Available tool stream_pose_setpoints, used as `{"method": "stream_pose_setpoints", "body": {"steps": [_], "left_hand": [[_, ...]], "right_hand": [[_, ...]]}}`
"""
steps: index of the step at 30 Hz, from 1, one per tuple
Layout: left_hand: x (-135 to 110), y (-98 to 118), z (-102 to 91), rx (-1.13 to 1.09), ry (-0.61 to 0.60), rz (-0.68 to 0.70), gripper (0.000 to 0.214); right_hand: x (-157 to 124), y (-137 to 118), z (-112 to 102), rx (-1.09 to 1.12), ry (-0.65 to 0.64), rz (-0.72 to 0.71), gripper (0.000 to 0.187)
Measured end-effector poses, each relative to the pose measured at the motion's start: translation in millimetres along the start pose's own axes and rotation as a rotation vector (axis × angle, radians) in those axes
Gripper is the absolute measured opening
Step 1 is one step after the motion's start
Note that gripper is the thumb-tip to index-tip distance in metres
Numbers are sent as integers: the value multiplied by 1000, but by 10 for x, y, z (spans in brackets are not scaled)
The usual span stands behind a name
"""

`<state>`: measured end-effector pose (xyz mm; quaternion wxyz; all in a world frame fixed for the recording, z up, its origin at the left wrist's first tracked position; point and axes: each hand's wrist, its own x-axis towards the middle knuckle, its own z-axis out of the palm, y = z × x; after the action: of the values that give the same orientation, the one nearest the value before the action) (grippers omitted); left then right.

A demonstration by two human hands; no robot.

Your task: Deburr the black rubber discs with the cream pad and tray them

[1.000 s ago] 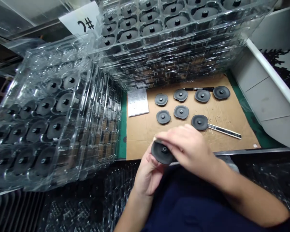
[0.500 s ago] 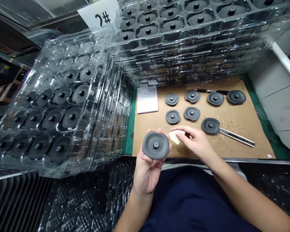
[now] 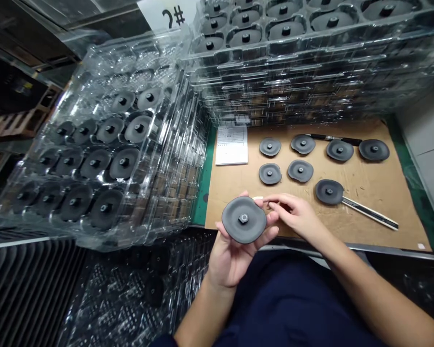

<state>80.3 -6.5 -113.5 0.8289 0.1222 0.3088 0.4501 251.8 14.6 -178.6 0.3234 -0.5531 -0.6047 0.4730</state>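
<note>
A dark grey rounded disc [image 3: 235, 226] with a small hex stub at its centre rests in my left hand [image 3: 229, 262], its dished face up and my fingers curled beneath and around its edge. My right hand [image 3: 298, 214] is pinched beside the disc's right edge, close to the left fingertips. A small white piece [image 3: 257, 198] shows at the right fingertips; most of it is hidden behind the disc and fingers. On the cardboard sheet [image 3: 235, 185] beyond my hands lie several similar discs [image 3: 300, 171].
One disc [image 3: 329, 192] touches a black-and-white strip [image 3: 371, 213]. A black pen-like stick [image 3: 320, 137] lies behind the back discs. A printed paper [image 3: 232, 147] is at back left. Stacked clear plastic trays [image 3: 188, 159] holding discs stand left and behind. A white wall [image 3: 428, 144] bounds the right.
The white piece, in full view before, is now mostly hidden behind the disc's far right edge. My right hand has come up against the left fingers. The whole view has shifted slightly.
</note>
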Motion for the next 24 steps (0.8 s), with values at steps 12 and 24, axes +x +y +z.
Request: {"method": "stream_pose_setpoints", "body": {"steps": [12,24], "left_hand": [[148,-65,-65,1163,-115,661,107],[167,-61,78,1116,-118,448,109]], "right_hand": [[-529,-171,-114,200,435,-27,19],[-360,-370,-449,652,-121,101,21]]}}
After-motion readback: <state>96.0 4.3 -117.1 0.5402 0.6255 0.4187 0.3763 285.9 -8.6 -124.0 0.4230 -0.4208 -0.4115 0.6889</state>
